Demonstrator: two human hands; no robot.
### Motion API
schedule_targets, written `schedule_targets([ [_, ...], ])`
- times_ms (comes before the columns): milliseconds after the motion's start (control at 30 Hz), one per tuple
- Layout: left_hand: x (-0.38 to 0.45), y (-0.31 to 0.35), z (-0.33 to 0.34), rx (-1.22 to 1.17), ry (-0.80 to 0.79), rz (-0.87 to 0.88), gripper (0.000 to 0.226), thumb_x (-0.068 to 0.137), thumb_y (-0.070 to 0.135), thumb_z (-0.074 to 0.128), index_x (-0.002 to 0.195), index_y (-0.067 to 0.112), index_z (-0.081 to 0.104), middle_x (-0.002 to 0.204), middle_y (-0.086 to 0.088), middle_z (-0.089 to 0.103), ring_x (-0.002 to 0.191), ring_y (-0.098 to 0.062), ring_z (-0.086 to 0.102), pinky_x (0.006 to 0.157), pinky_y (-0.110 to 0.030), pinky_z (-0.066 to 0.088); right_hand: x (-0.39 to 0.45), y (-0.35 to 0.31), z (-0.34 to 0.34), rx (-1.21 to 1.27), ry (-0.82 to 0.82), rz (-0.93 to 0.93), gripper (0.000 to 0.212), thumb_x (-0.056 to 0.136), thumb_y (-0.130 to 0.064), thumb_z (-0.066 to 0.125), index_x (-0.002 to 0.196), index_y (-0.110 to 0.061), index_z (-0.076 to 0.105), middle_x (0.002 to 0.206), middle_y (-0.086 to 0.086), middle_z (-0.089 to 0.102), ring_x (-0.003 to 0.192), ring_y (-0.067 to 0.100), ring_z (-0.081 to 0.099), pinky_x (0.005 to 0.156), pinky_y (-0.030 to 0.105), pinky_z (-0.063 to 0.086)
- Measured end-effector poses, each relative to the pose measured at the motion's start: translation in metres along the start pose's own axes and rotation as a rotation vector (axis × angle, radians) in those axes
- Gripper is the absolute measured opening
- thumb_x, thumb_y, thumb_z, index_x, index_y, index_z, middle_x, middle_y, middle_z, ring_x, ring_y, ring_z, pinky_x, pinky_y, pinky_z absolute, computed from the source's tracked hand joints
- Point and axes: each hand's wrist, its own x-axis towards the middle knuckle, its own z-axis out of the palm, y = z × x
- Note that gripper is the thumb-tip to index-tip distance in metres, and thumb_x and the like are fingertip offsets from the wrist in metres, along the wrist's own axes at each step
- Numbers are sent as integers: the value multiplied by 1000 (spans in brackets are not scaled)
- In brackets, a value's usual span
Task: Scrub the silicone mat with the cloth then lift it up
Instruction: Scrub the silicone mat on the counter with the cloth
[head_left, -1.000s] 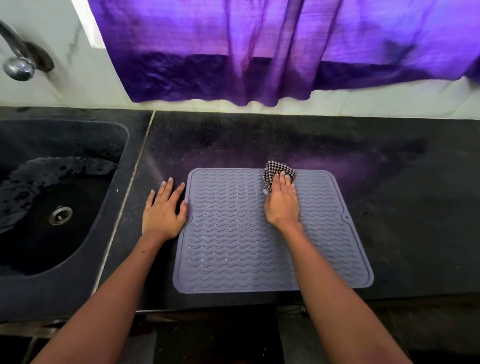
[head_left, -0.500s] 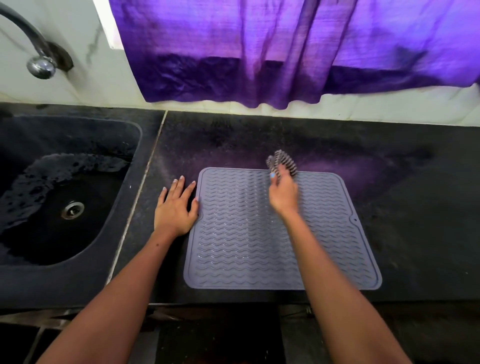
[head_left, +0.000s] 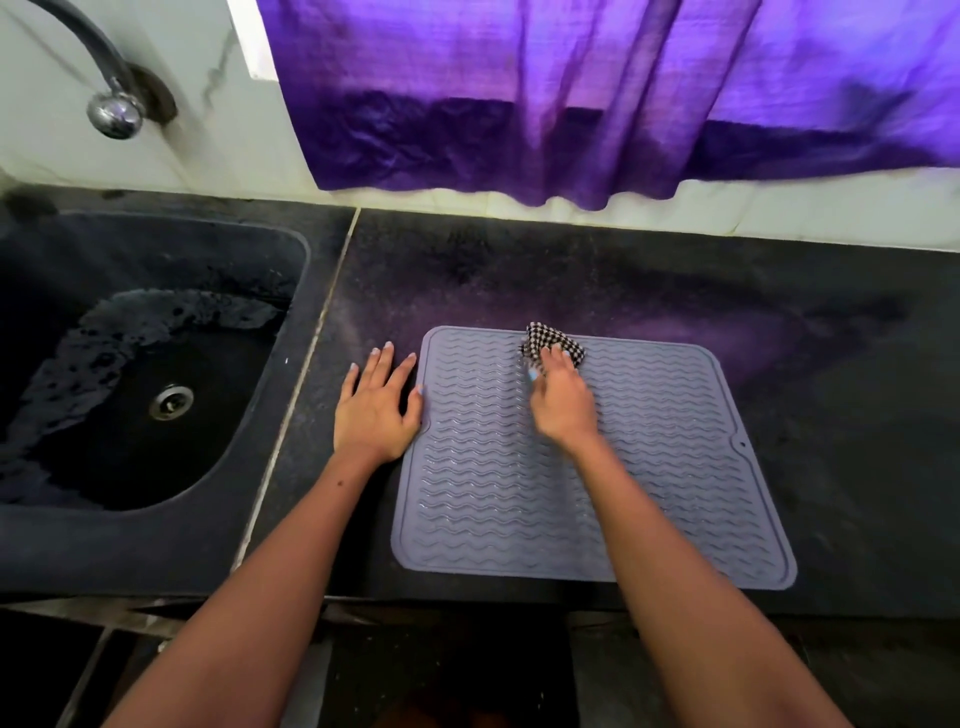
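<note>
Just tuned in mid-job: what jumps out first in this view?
The purple curtain hanging across the back wall catches the eye first. Below it, a grey mat lies flat on the dark counter, the right hand holding a checkered cloth near its far edge. The left hand rests flat at the mat's left side, beside the sink.

head: single view | looks forward-down, close over counter (head_left: 675, 291) | edges perhaps wide-angle warped
</note>
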Motion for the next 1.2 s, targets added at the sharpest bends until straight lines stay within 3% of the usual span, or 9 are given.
schedule_targets([
  [133, -2, 2, -3, -3, -11, 0, 77, 81, 57, 4, 146, 25, 31, 158, -4, 18, 146, -16, 11, 119, -38, 3, 7, -23, -23, 416, 143, 217, 39, 99, -19, 38, 137, -10, 44, 128, 13, 57, 119, 31, 51, 93, 27, 39],
  [367, -1, 2, -4, 0, -24, 5, 78, 81, 57, 3, 147, 24, 30, 158, -4, 17, 146, -17, 10, 119, -39, 3, -34, -40, 46, -209, 12, -165, 60, 98, -21, 33, 148, -3, 4, 157, 15, 2, 146, 24, -1, 119, 34, -3],
  [667, -2, 1, -5, 16, -35, 11, 76, 82, 55, 1, 147, 25, 27, 158, -4, 14, 147, -17, 7, 118, -38, 1, -21, -35, 36, -264, -130, -245, 58, 98, -19, 32, 148, -4, 7, 157, 13, 2, 146, 22, -1, 119, 32, -2],
  [733, -2, 2, -7, 27, -69, 20, 73, 85, 53, 3, 149, 24, 24, 159, -4, 11, 147, -17, 5, 118, -38, 0, -10, -36, 18, -85, -211, -211, 50, 97, -13, 36, 145, -5, 23, 154, 12, 22, 141, 24, 23, 116, 35, 17],
  [800, 1, 1, -10, 36, -133, 29, 70, 87, 49, 6, 150, 23, 18, 159, -5, 6, 147, -18, 1, 118, -38, -3, 2, -42, -7, 338, -254, -11, 33, 98, -15, 38, 129, -11, 50, 120, 10, 55, 108, 21, 50, 90, 37, 44],
  [867, 0, -2, -13, 49, -192, 56, 73, 85, 51, 3, 151, 21, 13, 159, -7, 1, 147, -19, -3, 118, -38, -6, 8, -48, -17, 599, -141, 98, 27, 99, -18, 38, 116, -14, 58, 100, 8, 58, 93, 20, 50, 74, 30, 40],
  [1000, -11, -11, -16, 77, -179, 144, 87, 76, 56, -12, 151, 19, 12, 159, -10, 2, 147, -23, 0, 118, -38, -4, -19, -68, 6, 211, -123, -127, 43, 98, -15, 39, 140, -8, 37, 136, 16, 49, 109, 23, 55, 95, 32, 42],
  [1100, -19, -11, -15, 115, -152, 141, 84, 76, 53, -14, 151, 21, 10, 159, -7, 2, 147, -20, 0, 118, -38, -3, -47, -68, 44, -170, -150, -359, 58, 95, -10, 39, 147, -2, 15, 155, 16, 15, 144, 27, 15, 118, 34, 10],
  [1200, -18, -10, -14, 121, -135, 130, 82, 78, 52, -12, 151, 23, 11, 159, -5, 3, 147, -19, 1, 118, -37, -3, -57, -60, 63, -290, -61, -388, 61, 98, -18, 34, 148, -3, 3, 157, 13, 0, 146, 23, -4, 118, 33, -5],
])
